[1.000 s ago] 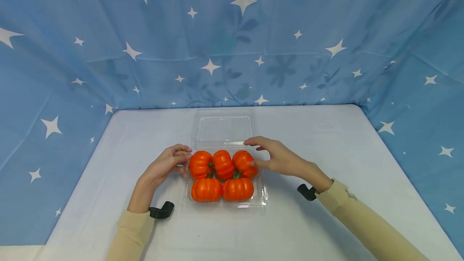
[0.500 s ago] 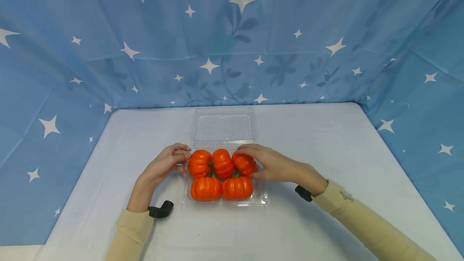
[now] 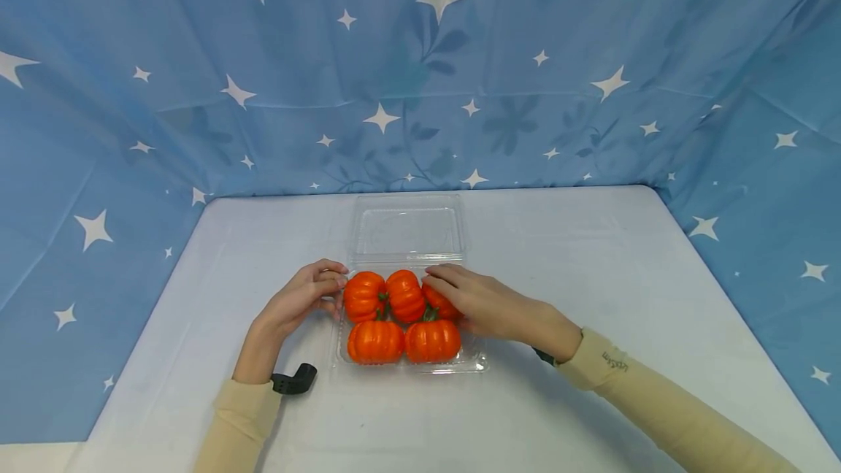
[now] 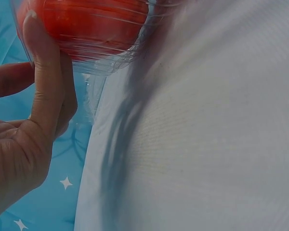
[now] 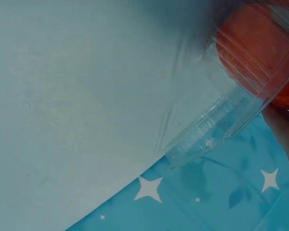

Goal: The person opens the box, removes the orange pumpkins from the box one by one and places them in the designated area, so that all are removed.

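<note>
Five would exceed a simple count, so several small orange pumpkins [image 3: 376, 342] sit in two rows in the clear plastic clamshell box [image 3: 474, 365], whose lid [image 3: 409, 231] lies folded back behind it. My left hand [image 3: 307, 293] holds the box at its left edge; in the left wrist view the thumb [image 4: 44, 53] lies against the ribbed wall. My right hand [image 3: 489, 304] grips the pumpkin [image 3: 439, 301] at the back right, with fingers over its top and the palm hiding its right side. In the right wrist view a finger [image 5: 283, 127] touches that orange pumpkin [image 5: 253, 48] above the rim.
A white cloth-covered table [image 3: 578, 254] lies under the box. Behind it and at both sides hangs a blue curtain [image 3: 315, 64] with white stars. Black wrist-worn camera mounts [image 3: 296, 379] stick out from the wrists near the tabletop.
My right hand has moved left and down onto the back-right pumpkin, and its fingers have closed over it. The left hand and the box have stayed in place.
</note>
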{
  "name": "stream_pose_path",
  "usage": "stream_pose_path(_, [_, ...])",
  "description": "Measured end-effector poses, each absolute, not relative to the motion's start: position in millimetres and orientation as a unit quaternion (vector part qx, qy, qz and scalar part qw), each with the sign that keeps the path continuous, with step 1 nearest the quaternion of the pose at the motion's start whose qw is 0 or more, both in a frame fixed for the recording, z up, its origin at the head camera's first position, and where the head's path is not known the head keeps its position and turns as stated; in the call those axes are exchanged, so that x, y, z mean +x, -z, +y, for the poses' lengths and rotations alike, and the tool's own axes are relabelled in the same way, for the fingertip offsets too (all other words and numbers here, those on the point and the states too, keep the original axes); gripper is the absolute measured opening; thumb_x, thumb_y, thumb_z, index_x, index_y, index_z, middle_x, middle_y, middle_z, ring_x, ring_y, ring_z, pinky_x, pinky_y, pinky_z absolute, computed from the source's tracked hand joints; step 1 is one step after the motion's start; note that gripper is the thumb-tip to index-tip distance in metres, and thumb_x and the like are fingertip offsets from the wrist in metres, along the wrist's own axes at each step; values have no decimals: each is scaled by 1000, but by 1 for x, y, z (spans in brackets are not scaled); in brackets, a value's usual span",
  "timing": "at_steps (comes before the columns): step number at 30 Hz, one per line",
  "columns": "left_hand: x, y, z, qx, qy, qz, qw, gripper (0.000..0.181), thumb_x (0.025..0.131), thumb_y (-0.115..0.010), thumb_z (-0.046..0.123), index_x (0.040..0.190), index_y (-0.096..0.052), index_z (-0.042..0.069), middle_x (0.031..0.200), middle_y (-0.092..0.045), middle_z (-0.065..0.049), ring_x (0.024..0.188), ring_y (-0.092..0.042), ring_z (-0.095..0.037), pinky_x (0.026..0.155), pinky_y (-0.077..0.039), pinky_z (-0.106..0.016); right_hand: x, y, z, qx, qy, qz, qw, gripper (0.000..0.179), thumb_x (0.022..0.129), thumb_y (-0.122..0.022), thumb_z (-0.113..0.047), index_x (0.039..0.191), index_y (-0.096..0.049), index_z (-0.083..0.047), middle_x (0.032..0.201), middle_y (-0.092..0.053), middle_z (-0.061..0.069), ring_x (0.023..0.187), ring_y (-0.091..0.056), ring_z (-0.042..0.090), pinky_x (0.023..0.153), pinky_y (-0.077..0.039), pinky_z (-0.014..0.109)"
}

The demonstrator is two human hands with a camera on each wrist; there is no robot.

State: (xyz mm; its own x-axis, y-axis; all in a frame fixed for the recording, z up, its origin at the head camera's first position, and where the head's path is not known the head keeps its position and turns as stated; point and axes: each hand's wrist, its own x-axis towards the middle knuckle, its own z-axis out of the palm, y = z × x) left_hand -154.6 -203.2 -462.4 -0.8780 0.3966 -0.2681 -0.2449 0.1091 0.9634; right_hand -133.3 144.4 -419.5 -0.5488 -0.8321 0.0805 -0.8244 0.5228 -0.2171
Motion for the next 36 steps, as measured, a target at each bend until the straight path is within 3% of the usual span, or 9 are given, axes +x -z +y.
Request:
stream_pose_path(19, [-153, 464, -202, 59, -670, 702, 235, 36, 104, -49, 5, 134, -38, -13, 85, -59, -8, 63, -59, -20, 61, -60, -34, -132, 417, 143, -492, 80, 866, -35, 61, 85, -83, -9, 140, -56, -1, 142, -57, 18, 130, -58, 33, 98, -57, 41])
stream_pose_path(36, [-153, 463, -202, 61, -668, 705, 231, 35, 104, -48, 3, 133, -38, -13, 88, -60, -9, 63, -59, -20, 61, -61, -33, -131, 406, 149, -504, 105, 852, -96, 60, 81, -87, -9, 134, -59, -2, 133, -60, 14, 125, -61, 29, 95, -59, 36])
